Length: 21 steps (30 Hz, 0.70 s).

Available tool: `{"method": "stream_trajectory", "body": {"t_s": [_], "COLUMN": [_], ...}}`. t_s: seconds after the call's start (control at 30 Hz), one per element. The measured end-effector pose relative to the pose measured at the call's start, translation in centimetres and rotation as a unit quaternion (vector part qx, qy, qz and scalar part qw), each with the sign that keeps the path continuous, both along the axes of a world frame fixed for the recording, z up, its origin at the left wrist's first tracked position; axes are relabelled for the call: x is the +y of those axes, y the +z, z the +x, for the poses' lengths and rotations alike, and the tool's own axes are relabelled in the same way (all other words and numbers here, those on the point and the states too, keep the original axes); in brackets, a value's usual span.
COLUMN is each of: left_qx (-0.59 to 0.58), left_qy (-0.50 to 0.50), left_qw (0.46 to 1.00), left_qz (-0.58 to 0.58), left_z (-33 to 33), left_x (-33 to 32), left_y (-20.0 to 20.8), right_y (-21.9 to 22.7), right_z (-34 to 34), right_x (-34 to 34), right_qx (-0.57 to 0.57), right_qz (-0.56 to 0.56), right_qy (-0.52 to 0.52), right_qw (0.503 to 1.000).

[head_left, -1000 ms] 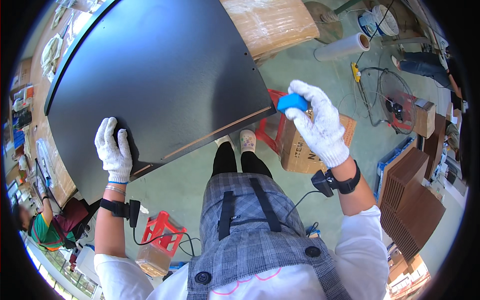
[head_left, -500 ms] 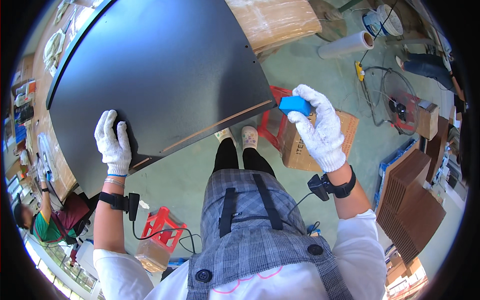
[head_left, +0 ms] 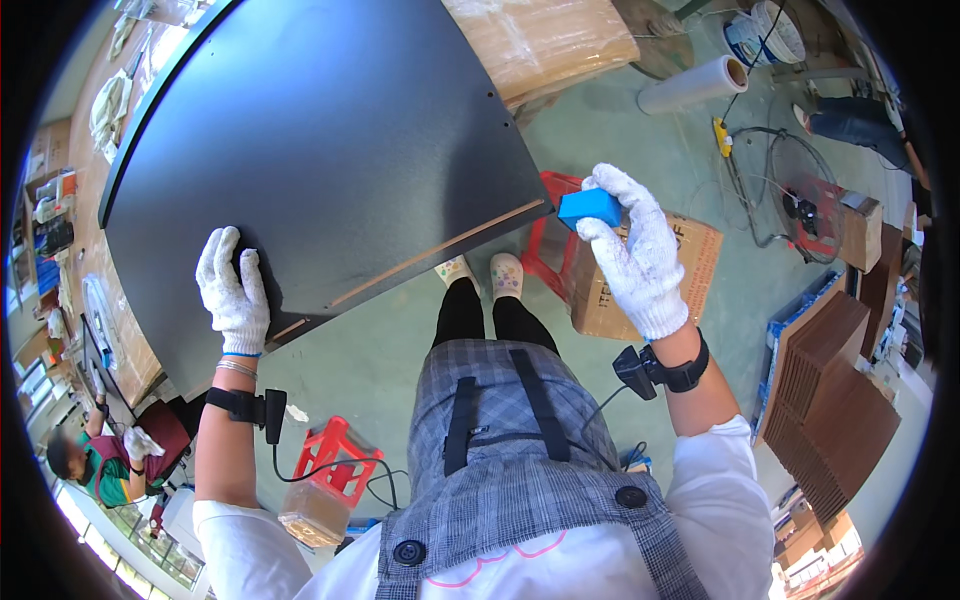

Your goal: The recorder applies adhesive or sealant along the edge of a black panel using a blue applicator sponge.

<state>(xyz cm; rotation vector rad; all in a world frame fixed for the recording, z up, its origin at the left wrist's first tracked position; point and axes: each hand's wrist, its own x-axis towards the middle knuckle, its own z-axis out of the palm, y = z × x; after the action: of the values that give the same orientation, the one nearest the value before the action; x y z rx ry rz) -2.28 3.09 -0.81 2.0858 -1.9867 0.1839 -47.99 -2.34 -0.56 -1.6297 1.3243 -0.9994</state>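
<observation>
A large dark panel (head_left: 330, 130) lies flat in front of me, with a thin brown strip (head_left: 440, 252) along its near edge and a raised lip along its far left side. My left hand (head_left: 232, 285), in a white knitted glove, rests on the panel's near left part with its fingers stretched out. Just off the panel's right corner, my gloved right hand (head_left: 640, 255) pinches a small blue block (head_left: 589, 208) between thumb and fingers. The block's left end is close to the corner; I cannot tell whether they touch.
Beneath my right hand are a red stool (head_left: 545, 245) and a cardboard box (head_left: 695, 270). A film roll (head_left: 692, 86), a bucket (head_left: 765, 38) and a fan (head_left: 800, 205) stand farther right. Stacked brown boards (head_left: 830, 400) lie at right. Another person (head_left: 120, 450) is at far left.
The view has shifted slightly. My hands keep almost the same places, with the blue block still in the right one. The person at far left has drawn a gloved hand closer to their body.
</observation>
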Motion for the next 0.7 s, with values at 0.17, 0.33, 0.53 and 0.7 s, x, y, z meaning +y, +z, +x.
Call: {"method": "stream_trajectory", "body": {"t_s": [0.17,0.33,0.53,0.7], "left_qx": [-0.005,0.0,0.011,0.015], "left_qy": [-0.001,-0.006,-0.004,0.002], "left_qw": [1.0,1.0,1.0,1.0], "left_qz": [0.007,-0.001,-0.011,-0.007], "left_z": [-0.1,-0.3,-0.3,-0.4], "left_x": [-0.1,0.0,-0.1,-0.2], "left_y": [-0.1,0.0,-0.1,0.0], "right_y": [-0.8,-0.5,-0.4,0.0], "right_z": [1.5,3.9,4.9,4.5], "right_x": [-3.0,-6.7,-8.9,-8.6], "right_qx": [-0.025,-0.047,-0.003,0.061], "right_qz": [-0.03,-0.048,-0.126,-0.145], "right_qy": [-0.024,-0.021,-0.02,0.026], "right_qw": [0.999,0.998,0.992,0.987]}}
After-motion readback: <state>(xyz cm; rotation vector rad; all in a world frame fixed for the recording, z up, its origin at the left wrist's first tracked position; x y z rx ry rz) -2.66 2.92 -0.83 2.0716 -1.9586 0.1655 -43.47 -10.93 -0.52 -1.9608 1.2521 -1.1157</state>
